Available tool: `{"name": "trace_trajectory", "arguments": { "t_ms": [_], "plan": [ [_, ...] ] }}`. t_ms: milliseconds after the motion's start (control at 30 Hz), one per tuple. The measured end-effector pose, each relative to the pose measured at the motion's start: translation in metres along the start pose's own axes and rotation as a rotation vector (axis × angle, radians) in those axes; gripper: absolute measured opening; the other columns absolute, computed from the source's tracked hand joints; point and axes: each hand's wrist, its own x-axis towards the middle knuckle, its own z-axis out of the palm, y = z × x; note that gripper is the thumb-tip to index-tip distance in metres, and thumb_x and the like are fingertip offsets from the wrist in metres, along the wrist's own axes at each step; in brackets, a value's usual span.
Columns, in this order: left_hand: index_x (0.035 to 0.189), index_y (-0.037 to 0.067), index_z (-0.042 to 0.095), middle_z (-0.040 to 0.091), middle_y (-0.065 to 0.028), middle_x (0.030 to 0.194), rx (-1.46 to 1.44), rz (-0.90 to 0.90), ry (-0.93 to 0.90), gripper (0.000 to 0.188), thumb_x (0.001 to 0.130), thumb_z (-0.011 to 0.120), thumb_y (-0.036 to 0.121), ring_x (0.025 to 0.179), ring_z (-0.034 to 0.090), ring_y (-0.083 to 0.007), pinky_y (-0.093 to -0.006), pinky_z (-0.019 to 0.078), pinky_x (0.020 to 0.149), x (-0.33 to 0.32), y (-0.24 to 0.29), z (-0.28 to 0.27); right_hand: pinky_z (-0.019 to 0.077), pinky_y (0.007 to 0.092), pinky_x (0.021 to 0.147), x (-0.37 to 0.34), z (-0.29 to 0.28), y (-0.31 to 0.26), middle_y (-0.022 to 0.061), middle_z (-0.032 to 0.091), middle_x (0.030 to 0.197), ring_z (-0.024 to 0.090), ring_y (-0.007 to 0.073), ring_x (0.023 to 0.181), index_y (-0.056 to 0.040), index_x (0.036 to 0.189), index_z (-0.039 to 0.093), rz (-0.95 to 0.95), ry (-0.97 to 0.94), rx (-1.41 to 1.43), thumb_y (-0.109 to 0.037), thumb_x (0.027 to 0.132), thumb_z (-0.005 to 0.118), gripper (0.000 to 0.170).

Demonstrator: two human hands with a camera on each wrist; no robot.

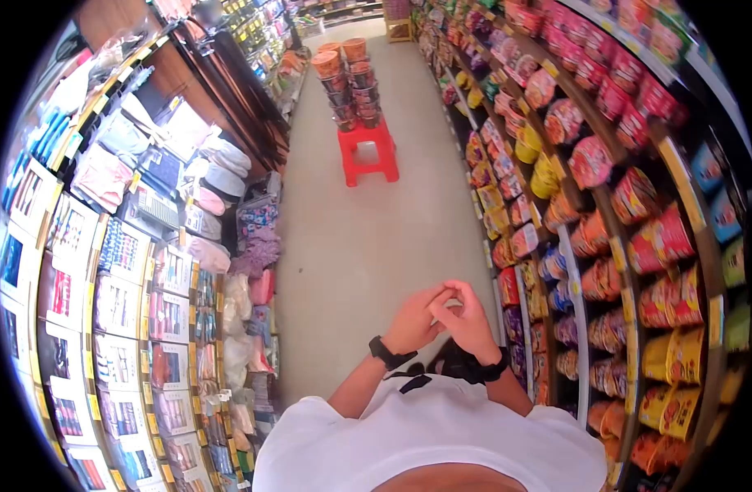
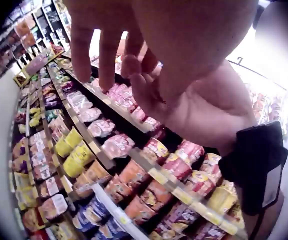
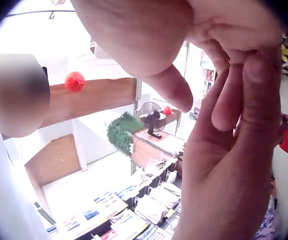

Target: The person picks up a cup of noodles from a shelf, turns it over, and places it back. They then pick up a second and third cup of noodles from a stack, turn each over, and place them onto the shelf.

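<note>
a red stool (image 1: 386,146) stands in the middle of the aisle floor (image 1: 376,230), well ahead of the person, and carries stacked instant-noodle tubs (image 1: 366,94), so it blocks part of the way between the two sides. the left hand (image 1: 413,320) and right hand (image 1: 468,318) meet in front of the body; each grip is loose, fingers relaxed and slightly bent, touching the other hand. nearest on the right is a tiered shelf (image 1: 630,324) packed with more tubs, yellow ones (image 2: 76,152) among pink, orange and purple. on the left, boxed goods (image 1: 169,316) fill a rack, with folded cloth items (image 1: 105,168) above. the right wrist view also takes in a desk fan (image 3: 154,117) on a wooden worktop (image 3: 156,155), beside bushy green foliage (image 3: 121,132).

the fingertips overlap, so some are hidden behind others. the labels are too small to read, the dark rim cuts off the shelf ends, and a blurred oval (image 3: 19,95) covers one patch beside a red ball ornament (image 3: 75,81).

the stool is smooth plastic with splayed legs and an opening between them; the tubs are round and tapered. the white shirt (image 1: 425,435) is soft cloth, and a black wristband (image 1: 390,354) circles the left wrist.
</note>
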Motion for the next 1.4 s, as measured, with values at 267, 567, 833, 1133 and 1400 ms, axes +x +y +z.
{"name": "trace_trajectory", "arguments": {
  "t_ms": [267, 567, 833, 1133, 1400],
  "plan": [
    [0.111, 0.006, 0.063, 0.069, -0.0125, 0.095, 0.0, -0.187, -0.034, 0.024, 0.087, 0.062, 0.007, 0.09, 0.064, -0.0378, -0.0456, 0.0512, 0.075, 0.072, -0.088, -0.048, 0.0554, 0.0274, 0.077, 0.146, 0.018, 0.016, 0.0067, 0.064, 0.105, 0.064, 0.0117, 0.09, 0.0009, 0.135, 0.048, 0.199, -0.363, 0.049, -0.013, 0.096, 0.072, 0.047],
    [0.094, 0.008, 0.062, 0.065, -0.0139, 0.086, 0.3, -0.225, 0.131, 0.014, 0.091, 0.065, 0.02, 0.083, 0.061, -0.0389, -0.048, 0.0481, 0.072, 0.153, -0.175, -0.137, 0.0541, 0.0307, 0.089, 0.324, 0.06, -0.027, 0.0101, 0.068, 0.106, 0.067, 0.0146, 0.097, 0.0012, 0.138, 0.046, 0.18, -0.766, 0.138, -0.011, 0.1, 0.066, 0.044],
    [0.109, 0.006, 0.07, 0.07, -0.0146, 0.097, 0.232, -0.437, 0.271, 0.023, 0.095, 0.06, 0.021, 0.089, 0.067, -0.0355, -0.0415, 0.0537, 0.08, 0.212, -0.209, -0.181, 0.0533, 0.0296, 0.087, 0.449, 0.042, -0.119, 0.01, 0.072, 0.107, 0.067, 0.013, 0.097, -0.0002, 0.124, 0.065, -0.21, -0.59, -0.093, -0.012, 0.097, 0.068, 0.03],
    [0.117, 0.006, 0.066, 0.069, -0.0144, 0.113, 0.177, -0.407, 0.188, 0.028, 0.102, 0.054, 0.027, 0.103, 0.064, -0.0368, -0.0441, 0.0511, 0.091, 0.274, -0.343, -0.265, 0.0478, 0.0467, 0.093, 0.489, -0.054, -0.312, 0.0125, 0.061, 0.109, 0.058, 0.0294, 0.107, -0.0082, 0.127, 0.057, -1.217, -0.734, 0.188, -0.036, 0.1, 0.051, 0.039],
    [0.117, 0.003, 0.062, 0.067, -0.0132, 0.1, 0.153, -0.262, 0.135, 0.024, 0.098, 0.059, 0.017, 0.093, 0.066, -0.0327, -0.0415, 0.053, 0.083, 0.362, -0.416, -0.347, 0.0476, 0.0339, 0.088, 0.567, 0.061, -0.334, -0.0121, 0.063, 0.107, 0.058, 0.0082, 0.106, -0.0205, 0.116, 0.061, -1.439, -0.65, 0.046, -0.03, 0.101, 0.058, 0.018]
  ]
}}
